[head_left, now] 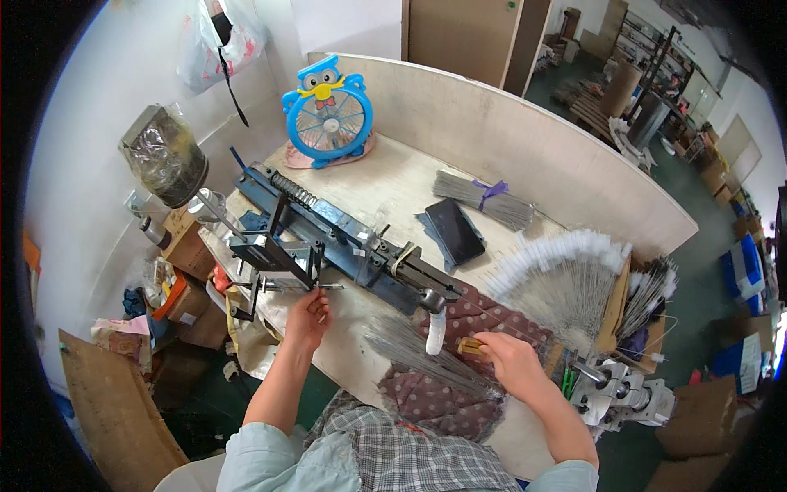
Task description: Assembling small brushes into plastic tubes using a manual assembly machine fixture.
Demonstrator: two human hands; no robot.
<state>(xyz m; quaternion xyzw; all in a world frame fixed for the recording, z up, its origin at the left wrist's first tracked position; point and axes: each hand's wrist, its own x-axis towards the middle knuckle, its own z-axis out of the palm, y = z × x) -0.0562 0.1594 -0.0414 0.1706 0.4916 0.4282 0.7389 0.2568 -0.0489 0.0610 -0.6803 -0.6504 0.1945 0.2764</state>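
Note:
My left hand (308,318) is closed at the lower side of a black metal frame (275,256), its fingers pinched by a thin metal rod (330,287). What lies between those fingertips is hidden. My right hand (515,362) grips a small yellow-brown block (470,346) over the dotted cloth (438,402). Between my hands, a bundle of thin grey wires (418,353) lies partly on that cloth. A long blue-black bench machine (344,238) with a spring runs diagonally across the table, ending near a white-wrapped handle (436,331).
White-tipped wire brushes (566,279) fan out at the right, beside a metal clamp-like device (623,394). Behind the machine are a phone (455,230), a tied wire bundle (484,199) and a blue fan (329,123). A bag-covered lamp (164,156) stands left; a low board (525,123) borders the table.

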